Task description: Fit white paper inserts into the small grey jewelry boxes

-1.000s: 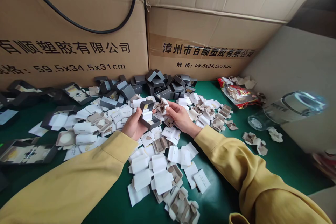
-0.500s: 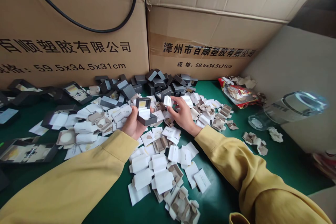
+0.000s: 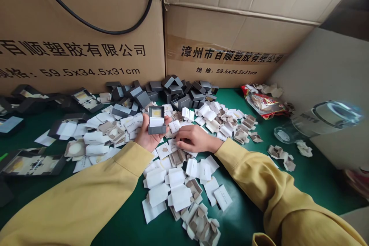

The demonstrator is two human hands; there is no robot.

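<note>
A small dark-grey hinged box (image 3: 156, 130), its lid raised and a white block-shaped insert (image 3: 156, 122) seated inside, is gripped by the left hand (image 3: 145, 138), with thumb and fingers closed about its sides. The right hand (image 3: 197, 138) is held just beside it, fingers loosely curled and pointed toward the left hand; whether anything is grasped beneath them cannot be told. White and grey-brown folded paper pieces (image 3: 180, 196) are scattered around and nearer than both hands, on the green tabletop (image 3: 242, 209). Beyond the hands, dark-grey rectangular boxes (image 3: 174, 89) are heaped against brown cardboard cartons (image 3: 227, 34).
</note>
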